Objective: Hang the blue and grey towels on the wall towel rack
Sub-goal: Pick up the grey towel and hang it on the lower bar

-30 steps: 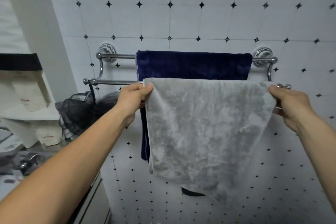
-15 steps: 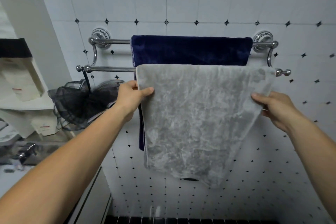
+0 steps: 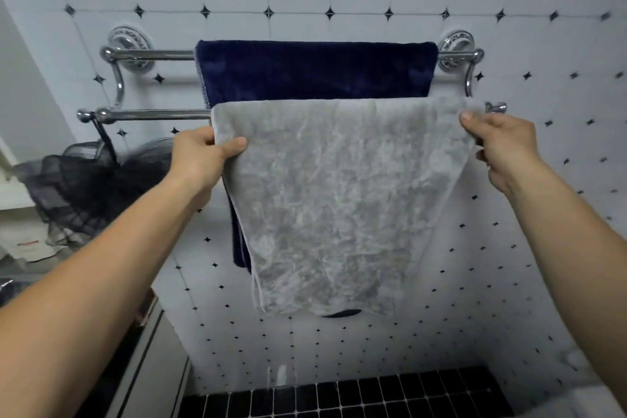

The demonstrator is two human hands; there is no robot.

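A chrome double-bar towel rack is fixed to the tiled wall. The dark blue towel hangs over its upper back bar. The grey towel is draped over the lower front bar and hangs down in front of the blue one. My left hand pinches the grey towel's left edge just below the bar, thumb on the front. My right hand grips the towel's right edge near the bar's end knob.
A black mesh bath puff hangs from the lower bar's left end. White shelves with bottles stand at the far left. Dark floor tiles lie below the wall.
My right hand has moved up the grey towel's right edge to the bar. The left hand stays on the left edge. The view has tilted down.
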